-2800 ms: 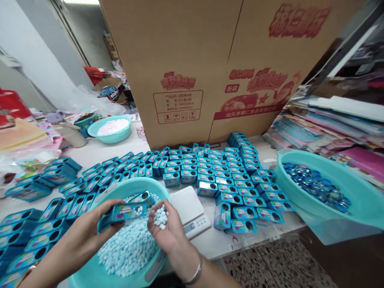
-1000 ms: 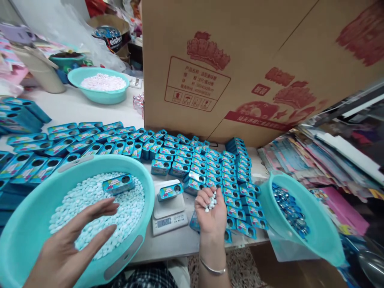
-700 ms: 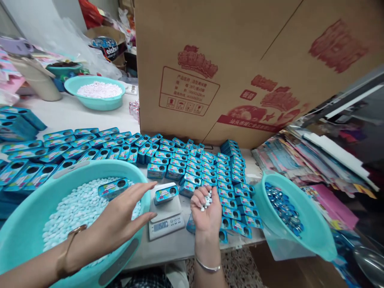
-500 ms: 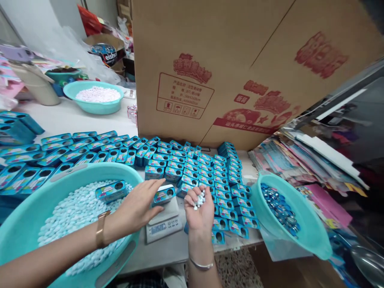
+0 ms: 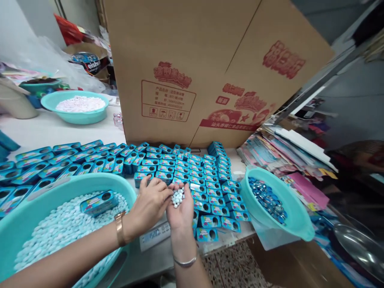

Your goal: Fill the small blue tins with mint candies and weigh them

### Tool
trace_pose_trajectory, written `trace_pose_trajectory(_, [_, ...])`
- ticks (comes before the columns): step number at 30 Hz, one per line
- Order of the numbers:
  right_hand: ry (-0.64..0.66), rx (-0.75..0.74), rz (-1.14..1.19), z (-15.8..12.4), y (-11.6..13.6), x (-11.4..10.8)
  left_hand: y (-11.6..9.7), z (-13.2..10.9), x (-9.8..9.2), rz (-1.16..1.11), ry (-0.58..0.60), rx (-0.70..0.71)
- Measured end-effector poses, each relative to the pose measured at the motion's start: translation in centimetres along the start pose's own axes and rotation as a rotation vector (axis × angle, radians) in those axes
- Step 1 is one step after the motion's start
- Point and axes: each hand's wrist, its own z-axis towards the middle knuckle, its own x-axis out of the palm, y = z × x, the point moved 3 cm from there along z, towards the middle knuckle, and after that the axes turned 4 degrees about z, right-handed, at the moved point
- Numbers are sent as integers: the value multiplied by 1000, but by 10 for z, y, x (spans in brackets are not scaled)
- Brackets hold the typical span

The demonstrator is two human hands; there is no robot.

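My right hand (image 5: pixel 181 210) is cupped palm up and holds a small heap of pale blue candies (image 5: pixel 178 197). Bent fingers of my left hand (image 5: pixel 151 202) reach the edge of that heap; whatever they pinch is hidden. Below both hands is a digital scale (image 5: pixel 156 237) with a lit display, its top mostly covered by my left hand. A large turquoise basin (image 5: pixel 124 185) of pale blue candies stands to the left, with one small blue tin (image 5: pixel 98 203) lying on the candies. Rows of blue tins (image 5: pixel 181 170) with round dark openings fill the table beyond my hands.
A big cardboard box (image 5: pixel 186 48) stands behind the tins. On the right, a turquoise basin (image 5: pixel 297 212) holds shiny blue lids (image 5: pixel 267 202), near stacked printed sheets (image 5: pixel 285 150). Another turquoise bowl (image 5: pixel 81 117) with pale pink candies sits back left.
My left hand has moved right, from beside the tin on the scale to the candies in my right hand. That tin is now hidden. The view has shifted to the right.
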Motion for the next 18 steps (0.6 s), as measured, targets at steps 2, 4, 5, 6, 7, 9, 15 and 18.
trace_pose_trajectory(2, [-11, 12, -2, -1, -1, -1, -2, -1, 2, 26, -8, 27])
trace_pose_trajectory(4, [-9, 34, 10, -2, -1, -2, -4, -2, 2, 29, 7, 74])
trace_pose_trajectory(5, [-11, 42, 20, -2, -1, -3, -5, -3, 3, 23, 21, 95])
trace_pose_trajectory(6, [-18, 49, 31, -2, 0, -3, -7, -4, 3, 15, 36, 111])
trace_pose_trajectory(7, [-27, 54, 40, -2, 0, -4, -8, -4, 3, 7, 50, 119])
trace_pose_trajectory(9, [-40, 59, 53, -1, 0, -7, -9, -4, 3, -4, 70, 114])
trace_pose_trajectory(15, [-26, 57, 66, -1, 1, -13, -6, -2, 5, -100, 101, 56])
trace_pose_trajectory(18, [-53, 119, 94, -2, 8, -16, 10, 0, 0, -104, 42, -30])
